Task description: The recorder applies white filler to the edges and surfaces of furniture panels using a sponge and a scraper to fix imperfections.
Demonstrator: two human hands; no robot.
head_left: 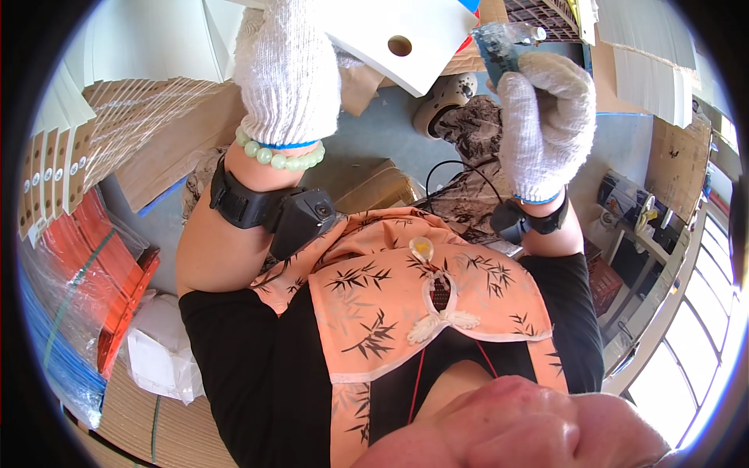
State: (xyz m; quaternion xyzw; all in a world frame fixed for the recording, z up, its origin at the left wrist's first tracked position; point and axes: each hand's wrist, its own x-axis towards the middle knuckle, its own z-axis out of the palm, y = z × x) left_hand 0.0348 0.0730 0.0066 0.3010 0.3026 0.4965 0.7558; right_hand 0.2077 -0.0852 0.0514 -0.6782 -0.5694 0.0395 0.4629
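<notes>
My left hand wears a white knitted glove and grips the edge of a white flat panel. That panel has one round hole near its corner, and its far part runs out of the view at the top. Some of the left fingers are hidden beneath it. On the right, my gloved right hand is raised, its fingers curled round a small translucent blue-grey bottle with a clear tip. The bottle is beside the panel and apart from it.
White panels and hole-punched brown strips stand stacked at the left, above orange-red parts in clear wrap. A cardboard box lies below the panel. A crate is at the far right, and a shelf at the right.
</notes>
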